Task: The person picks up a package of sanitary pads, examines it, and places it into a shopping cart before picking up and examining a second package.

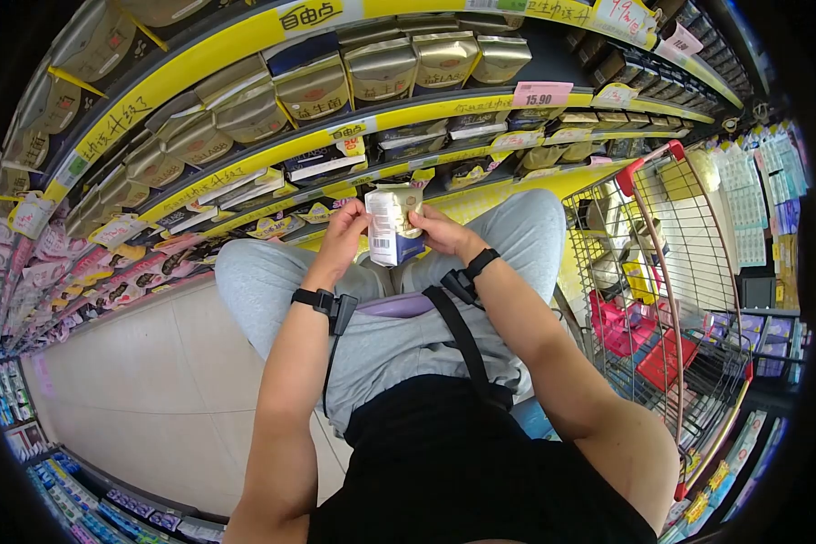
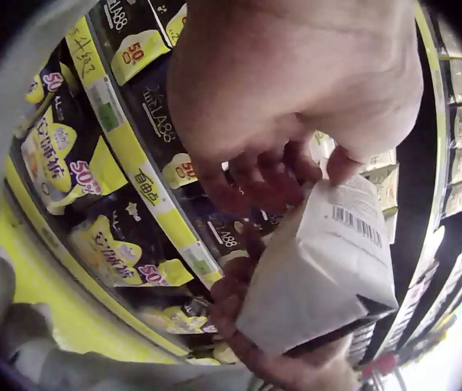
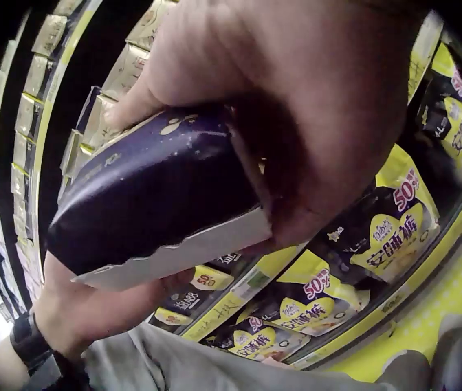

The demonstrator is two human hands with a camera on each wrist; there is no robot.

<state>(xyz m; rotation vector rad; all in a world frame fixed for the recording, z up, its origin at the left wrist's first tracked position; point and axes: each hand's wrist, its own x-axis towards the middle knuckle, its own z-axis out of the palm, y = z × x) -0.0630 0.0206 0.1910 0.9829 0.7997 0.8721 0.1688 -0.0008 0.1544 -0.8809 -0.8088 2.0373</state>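
Above the lap in the head view, both hands hold a small pack of sanitary pads [image 1: 383, 238], white on the side with a barcode, gold and navy elsewhere. The left hand [image 1: 342, 240] pinches its upper left edge; in the left wrist view the thumb sits at the barcode side [image 2: 349, 236]. On the opposite side, the right hand [image 1: 447, 233] grips it with the thumb on the gold face. A navy face [image 3: 158, 175] shows close up in the right wrist view, and the right palm [image 3: 288, 81] wraps over it. Some fingers are hidden behind the pack.
Curved shelves with yellow edge strips [image 1: 335, 136] hold rows of gold packs [image 1: 379, 71] in front. A pink price tag [image 1: 542, 94] hangs from one strip. To the right stands a wire shopping cart [image 1: 675, 272] with goods inside. Pale floor tiles [image 1: 154, 363] lie at left.
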